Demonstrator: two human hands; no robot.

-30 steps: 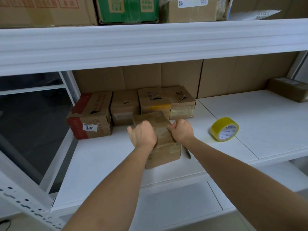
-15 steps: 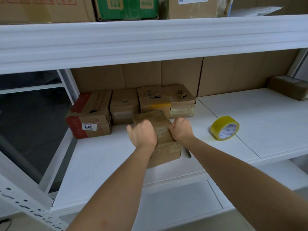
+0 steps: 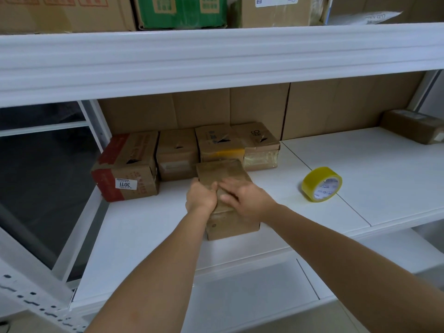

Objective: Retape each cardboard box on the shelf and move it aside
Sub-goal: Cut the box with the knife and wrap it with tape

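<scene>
A small brown cardboard box (image 3: 223,171) lies lengthwise on the white shelf (image 3: 149,227), in front of a row of boxes. My left hand (image 3: 200,195) grips its left edge with curled fingers. My right hand (image 3: 247,197) lies flat across the box top, fingers straight and pointing left. A yellow tape roll (image 3: 322,183) stands on its edge on the shelf to the right of the box, untouched.
Several boxes line the back: a red-edged one labelled 3011 (image 3: 126,168), then three smaller ones (image 3: 177,155) (image 3: 219,143) (image 3: 260,145). Another box (image 3: 413,126) sits far right. A cardboard sheet (image 3: 252,109) backs the shelf. The upper shelf beam (image 3: 216,58) hangs overhead.
My right hand has left the box's right edge, opened, and slid onto the box top towards the left. My left hand keeps its grip.
</scene>
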